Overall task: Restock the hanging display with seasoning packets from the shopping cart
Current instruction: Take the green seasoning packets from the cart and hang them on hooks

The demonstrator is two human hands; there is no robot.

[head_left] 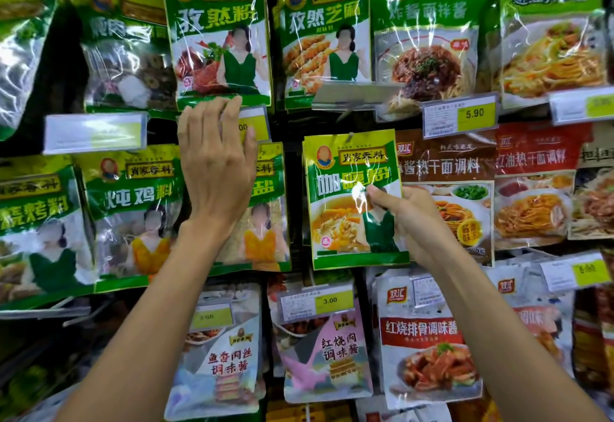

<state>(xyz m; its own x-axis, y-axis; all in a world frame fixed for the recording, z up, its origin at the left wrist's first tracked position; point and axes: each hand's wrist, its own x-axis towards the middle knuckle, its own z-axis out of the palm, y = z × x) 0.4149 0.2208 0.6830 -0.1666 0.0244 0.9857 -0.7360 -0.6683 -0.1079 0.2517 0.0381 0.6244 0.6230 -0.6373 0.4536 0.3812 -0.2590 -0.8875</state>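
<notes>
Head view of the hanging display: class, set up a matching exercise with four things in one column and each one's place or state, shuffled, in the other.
1 left hand
2 right hand
3 5.90 price tag
4 3.00 price tag

A pinches the green packet
B upper right of the view
C just below the green packet
D open, holding nothing

Pairs: 1-D, 2-A, 3-B, 4-C

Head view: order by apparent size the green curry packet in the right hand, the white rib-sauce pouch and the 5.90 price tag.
1. The green curry packet and white rib-sauce pouch: about alike; the held packet may be nearer the camera, so unranked.
2. 5.90 price tag: clearly smallest.
</notes>
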